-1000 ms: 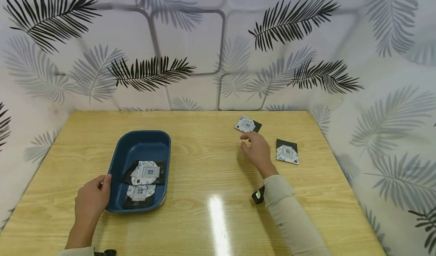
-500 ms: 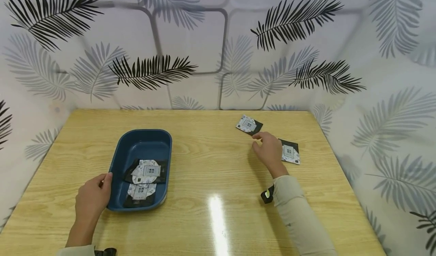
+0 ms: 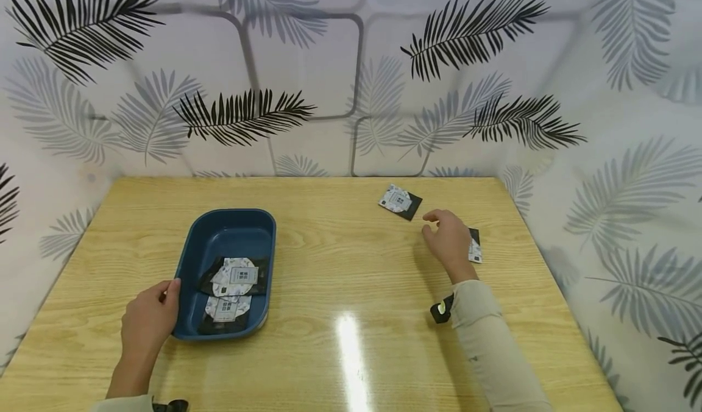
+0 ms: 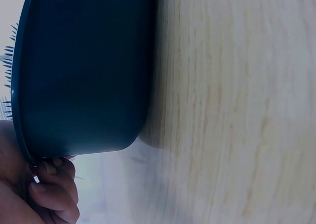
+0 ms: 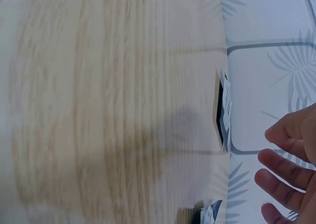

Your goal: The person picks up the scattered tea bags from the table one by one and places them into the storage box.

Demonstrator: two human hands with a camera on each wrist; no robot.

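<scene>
My left hand (image 3: pixel 147 320) pinches the rim of a dark blue plastic basin (image 3: pixel 187 247) at its near left side; in the left wrist view the thumb and curled fingers (image 4: pixel 54 184) hold the rim's corner. Two black-and-white printed sachets, an upper sachet (image 3: pixel 237 276) and a lower sachet (image 3: pixel 227 314), overlap inside. Over the table's right side hovers my right hand (image 3: pixel 450 241), fingers loosely bent and holding nothing. It partly covers a sachet (image 3: pixel 475 246) lying to its right. Another sachet (image 3: pixel 400 202) lies beyond the fingertips, toward the back edge; the right wrist view shows this sachet (image 5: pixel 224 112) edge-on.
The light wood table (image 3: pixel 329 259) ends at a wall (image 3: pixel 307 83) with a printed leaf pattern behind and at both sides. A bright light reflection falls on the table's near middle. Wrist-worn black devices show at both sleeves.
My right hand has moved rightward, away from the back sachet, and now covers part of the right sachet. The left hand and the basin have stayed put.
</scene>
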